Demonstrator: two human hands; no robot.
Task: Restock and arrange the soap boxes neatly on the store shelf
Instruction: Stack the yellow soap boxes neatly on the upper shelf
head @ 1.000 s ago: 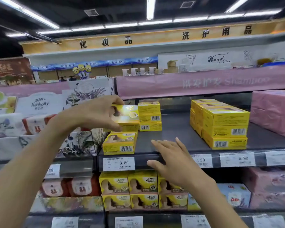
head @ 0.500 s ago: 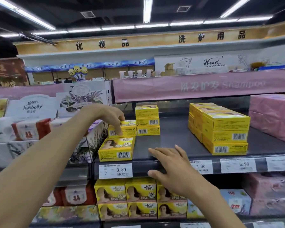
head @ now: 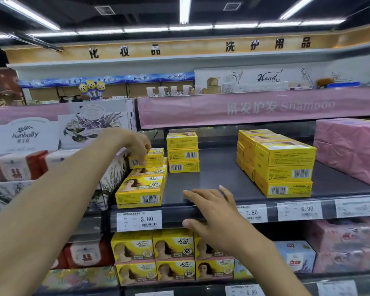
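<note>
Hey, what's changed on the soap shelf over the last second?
The left grip brought its yellow soap box down and back from mid-air onto the boxes behind the front box, and its fingers still hold it. The right grip stays flat on the shelf edge. The three-box stack and the right stack have not moved.

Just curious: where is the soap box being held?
Head view, left side: the left hand holds the soap box just above a lower box, immediately left of the three-box stack.
</note>
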